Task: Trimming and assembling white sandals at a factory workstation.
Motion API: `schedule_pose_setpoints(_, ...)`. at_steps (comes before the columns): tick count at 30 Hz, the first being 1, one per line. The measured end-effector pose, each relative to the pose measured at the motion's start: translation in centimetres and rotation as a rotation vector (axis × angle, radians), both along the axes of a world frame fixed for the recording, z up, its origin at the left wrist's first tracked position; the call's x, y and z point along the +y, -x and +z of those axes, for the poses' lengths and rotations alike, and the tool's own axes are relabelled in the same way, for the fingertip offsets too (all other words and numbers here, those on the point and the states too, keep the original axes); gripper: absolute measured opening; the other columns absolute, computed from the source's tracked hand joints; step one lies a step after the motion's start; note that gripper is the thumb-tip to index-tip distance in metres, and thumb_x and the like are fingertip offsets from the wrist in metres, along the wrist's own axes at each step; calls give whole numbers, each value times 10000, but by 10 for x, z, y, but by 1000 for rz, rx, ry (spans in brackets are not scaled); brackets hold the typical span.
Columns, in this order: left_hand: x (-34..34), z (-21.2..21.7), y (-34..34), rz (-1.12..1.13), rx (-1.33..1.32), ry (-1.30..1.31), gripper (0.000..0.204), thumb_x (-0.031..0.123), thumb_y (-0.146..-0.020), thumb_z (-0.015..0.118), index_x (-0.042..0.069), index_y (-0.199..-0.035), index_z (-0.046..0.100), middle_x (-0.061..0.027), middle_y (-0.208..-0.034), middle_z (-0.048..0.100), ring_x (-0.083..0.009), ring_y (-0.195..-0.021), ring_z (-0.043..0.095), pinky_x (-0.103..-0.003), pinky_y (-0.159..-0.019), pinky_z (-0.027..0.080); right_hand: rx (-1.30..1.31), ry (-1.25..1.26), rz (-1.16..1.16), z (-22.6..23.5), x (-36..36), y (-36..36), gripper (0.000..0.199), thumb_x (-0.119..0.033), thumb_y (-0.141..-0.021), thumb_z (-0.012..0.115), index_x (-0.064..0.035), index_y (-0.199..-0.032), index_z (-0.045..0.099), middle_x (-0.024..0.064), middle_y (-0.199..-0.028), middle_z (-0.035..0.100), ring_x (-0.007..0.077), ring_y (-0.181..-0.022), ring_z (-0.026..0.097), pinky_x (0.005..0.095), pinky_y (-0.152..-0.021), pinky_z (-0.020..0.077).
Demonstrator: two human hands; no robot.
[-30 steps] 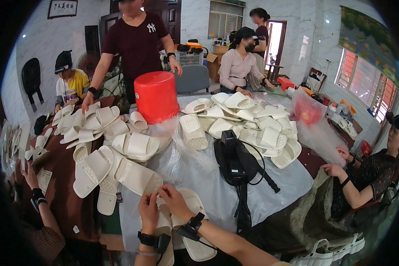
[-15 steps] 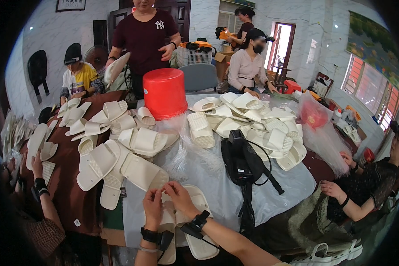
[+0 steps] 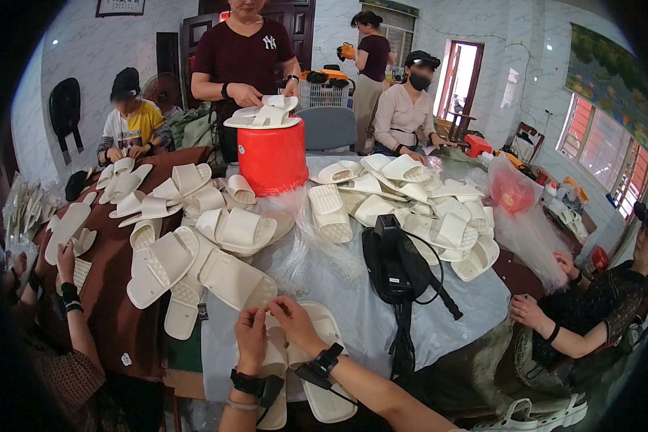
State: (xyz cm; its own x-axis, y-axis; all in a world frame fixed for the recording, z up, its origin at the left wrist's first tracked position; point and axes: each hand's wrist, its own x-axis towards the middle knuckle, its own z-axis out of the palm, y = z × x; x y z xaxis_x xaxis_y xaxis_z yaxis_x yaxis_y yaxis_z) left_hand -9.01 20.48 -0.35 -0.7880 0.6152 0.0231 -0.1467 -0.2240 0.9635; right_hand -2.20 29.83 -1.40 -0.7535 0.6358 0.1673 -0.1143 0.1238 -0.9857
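- Cream-coloured pair of slide sandals at the near edge of the table, side by side over pale plastic sheeting, directly beneath two bare hands and partly hidden by the forearms.
- Left hand: above the pair, fingers bent, fingertips drawn in toward the thumb; impossible to tell whether pinching anything. Black wrist strap below.
- Right hand: coming in from the right, fingertips just beside those of the left; fingers curled in, anything between them too small to tell. Black wrist device with a cable.
- Left of the hands: loose, overlapping spread of cream slides, partly on dark brown cloth.
- Right of the hands: black pouch with straps trailing toward the near side.
- Beyond the pouch: larger heap of cream slides.
- Between spread and heap: crumpled clear plastic.
- Far side: upturned red bucket with white slides on top, touched by a standing co-worker in a maroon T-shirt.
- Far left: seated co-worker, head bowed, in yellow and white.
- Far right: seated co-worker in a pale shirt and black mask.
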Motion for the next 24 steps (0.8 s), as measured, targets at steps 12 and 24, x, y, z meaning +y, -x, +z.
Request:
schedule_pose_setpoints(12,2,-2,-1,4,113,19,98,151,-853,547,54,-849,560,54,-640,472,-20,-503,362,-176,-447,287,126,171,-14,-4,1,2,206,-186,-889,499,-3,-982,517,40,-874,571,95,-833,536,219,-736,427)
schedule_pose_setpoints(24,2,-7,1,-38,152,46,104,157,-865,535,56,-848,558,57,-651,477,-18,-523,370,-170,-457,284,8,26,20,-8,2,2,213,-199,-895,489,-16,-1003,502,23,-889,553,97,-839,512,220,-757,417)
